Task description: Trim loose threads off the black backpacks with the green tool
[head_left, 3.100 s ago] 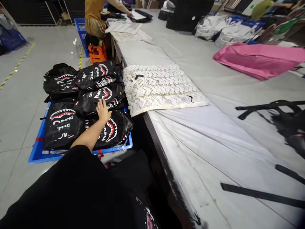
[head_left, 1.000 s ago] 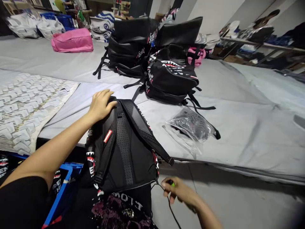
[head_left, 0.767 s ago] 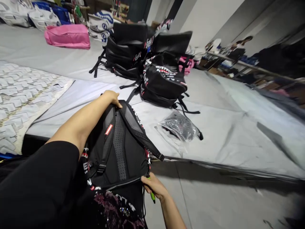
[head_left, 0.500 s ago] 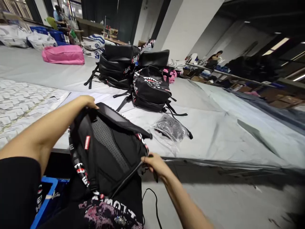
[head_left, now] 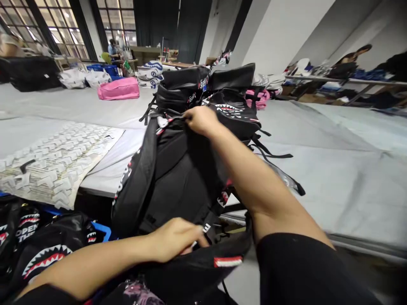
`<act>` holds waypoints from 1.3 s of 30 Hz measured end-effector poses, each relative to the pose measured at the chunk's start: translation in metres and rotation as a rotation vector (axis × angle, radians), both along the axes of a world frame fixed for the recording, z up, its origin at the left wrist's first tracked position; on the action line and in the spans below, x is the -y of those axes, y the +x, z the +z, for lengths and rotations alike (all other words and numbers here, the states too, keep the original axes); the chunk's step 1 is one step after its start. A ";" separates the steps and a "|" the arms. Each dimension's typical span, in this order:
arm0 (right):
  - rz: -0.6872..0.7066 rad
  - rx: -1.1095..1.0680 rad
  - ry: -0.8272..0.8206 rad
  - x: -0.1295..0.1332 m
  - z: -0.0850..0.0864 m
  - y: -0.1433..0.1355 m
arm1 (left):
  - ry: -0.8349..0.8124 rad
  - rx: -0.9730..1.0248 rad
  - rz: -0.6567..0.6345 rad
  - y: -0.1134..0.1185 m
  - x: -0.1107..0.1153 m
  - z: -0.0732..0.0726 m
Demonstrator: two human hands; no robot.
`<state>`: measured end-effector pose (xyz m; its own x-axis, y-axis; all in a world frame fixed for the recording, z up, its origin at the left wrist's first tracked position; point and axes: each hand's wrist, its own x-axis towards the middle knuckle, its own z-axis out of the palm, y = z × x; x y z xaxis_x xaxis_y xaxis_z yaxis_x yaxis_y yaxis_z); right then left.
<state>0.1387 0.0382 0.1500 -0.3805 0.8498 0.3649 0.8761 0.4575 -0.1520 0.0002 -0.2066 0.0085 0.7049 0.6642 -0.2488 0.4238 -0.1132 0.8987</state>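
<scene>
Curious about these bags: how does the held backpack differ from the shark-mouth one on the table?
The held backpack gapes open, inside showing; the shark-mouth backpack looks closed, printed front showing. Left hand and right hand are on the first; the table supports the second. Both look mostly black.

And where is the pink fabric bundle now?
Head view, upper left: the pink fabric bundle lies on the pale table, with white bags to its left and a blue-and-white stack to its right.
</scene>
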 end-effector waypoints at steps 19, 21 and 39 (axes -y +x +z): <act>0.138 -0.655 -0.140 0.175 -0.224 0.051 | 0.969 -0.351 0.377 0.044 -0.086 -0.141; 0.170 -0.467 0.089 0.199 -0.239 0.065 | 1.019 -0.359 0.337 0.040 -0.111 -0.119; 0.185 -0.043 0.397 0.213 -0.261 0.169 | 1.332 -0.392 -0.515 0.074 -0.234 -0.023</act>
